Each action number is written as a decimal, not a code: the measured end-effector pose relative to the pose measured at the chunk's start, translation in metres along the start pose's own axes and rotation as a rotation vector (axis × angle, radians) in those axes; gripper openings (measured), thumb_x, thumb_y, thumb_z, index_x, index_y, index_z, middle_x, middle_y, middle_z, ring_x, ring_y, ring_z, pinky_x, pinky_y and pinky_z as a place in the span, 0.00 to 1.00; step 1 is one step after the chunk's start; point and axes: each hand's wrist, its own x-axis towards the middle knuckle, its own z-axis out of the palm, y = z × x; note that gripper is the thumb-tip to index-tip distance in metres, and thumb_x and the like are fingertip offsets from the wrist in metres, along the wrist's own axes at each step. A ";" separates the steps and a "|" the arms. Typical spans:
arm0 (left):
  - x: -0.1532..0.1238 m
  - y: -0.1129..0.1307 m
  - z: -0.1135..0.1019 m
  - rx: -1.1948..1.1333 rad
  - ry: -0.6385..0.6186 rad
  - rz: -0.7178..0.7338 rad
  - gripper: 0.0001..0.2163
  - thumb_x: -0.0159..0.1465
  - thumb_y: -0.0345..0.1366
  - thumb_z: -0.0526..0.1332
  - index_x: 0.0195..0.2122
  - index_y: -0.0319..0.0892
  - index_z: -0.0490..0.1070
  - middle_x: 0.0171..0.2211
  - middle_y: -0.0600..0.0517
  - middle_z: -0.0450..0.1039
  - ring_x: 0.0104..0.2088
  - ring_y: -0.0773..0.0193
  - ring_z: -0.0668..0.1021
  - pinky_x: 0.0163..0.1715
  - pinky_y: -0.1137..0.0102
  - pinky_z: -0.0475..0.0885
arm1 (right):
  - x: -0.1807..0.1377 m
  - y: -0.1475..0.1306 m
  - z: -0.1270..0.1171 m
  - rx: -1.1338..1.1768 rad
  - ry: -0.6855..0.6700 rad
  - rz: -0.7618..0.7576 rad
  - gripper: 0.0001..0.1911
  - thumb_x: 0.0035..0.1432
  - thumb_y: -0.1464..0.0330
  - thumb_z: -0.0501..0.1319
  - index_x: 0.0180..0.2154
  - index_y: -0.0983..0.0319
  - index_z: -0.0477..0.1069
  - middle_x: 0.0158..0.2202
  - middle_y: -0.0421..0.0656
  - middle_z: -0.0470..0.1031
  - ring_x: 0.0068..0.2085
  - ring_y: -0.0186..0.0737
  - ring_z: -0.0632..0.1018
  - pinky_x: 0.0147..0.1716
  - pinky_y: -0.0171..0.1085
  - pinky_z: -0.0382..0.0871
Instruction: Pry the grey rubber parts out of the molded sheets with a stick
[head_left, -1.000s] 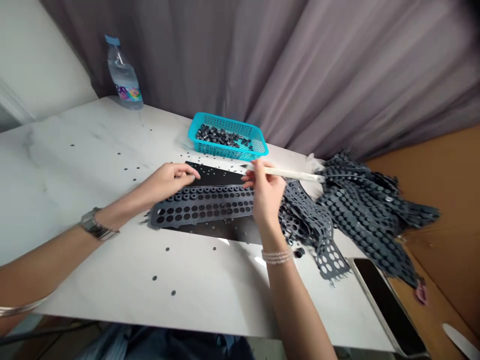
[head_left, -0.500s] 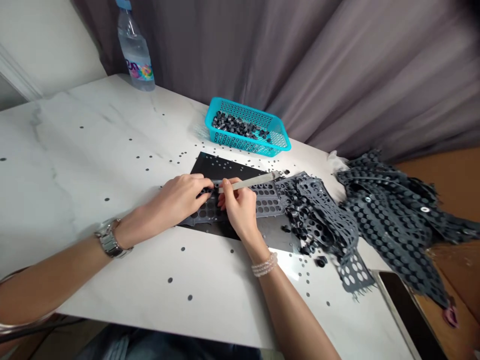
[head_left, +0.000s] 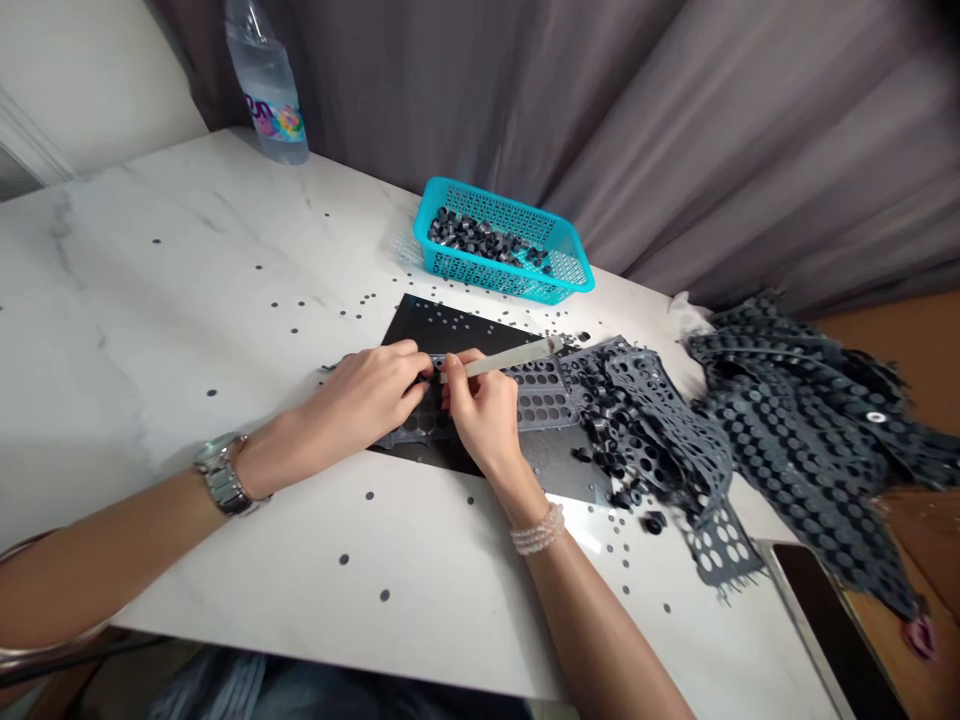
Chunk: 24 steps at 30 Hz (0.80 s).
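Observation:
My left hand [head_left: 369, 395] lies on a dark rubber sheet full of round holes [head_left: 536, 392], fingers curled and pressed down on its left part. My right hand [head_left: 484, 415] grips a slim white stick-like tool [head_left: 504, 358], its tip down at the sheet right beside my left fingertips. The sheet rests on a black mat [head_left: 442, 325] on the white marble table [head_left: 150, 300].
A turquoise basket [head_left: 555, 290] with several small black rings stands behind the mat. Punched rubber sheets are heaped at the right [head_left: 795, 420] and beside the mat [head_left: 645, 430]. A water bottle [head_left: 266, 85] stands at the back left, a phone [head_left: 840, 630] at the front right. Small black dots litter the table.
Both hands came together over the left part of the sheet, and the tool swung from lying out to the right down to the sheet. In the last half second they barely moved.

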 end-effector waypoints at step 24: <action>0.006 -0.024 -0.034 -1.928 0.034 -0.737 0.03 0.60 0.22 0.59 0.32 0.32 0.71 0.32 0.44 0.72 0.20 0.77 0.65 0.15 0.82 0.63 | 0.002 0.001 -0.001 0.626 0.236 0.223 0.14 0.61 0.59 0.58 0.30 0.62 0.69 0.18 0.35 0.68 0.17 0.29 0.70 0.16 0.29 0.63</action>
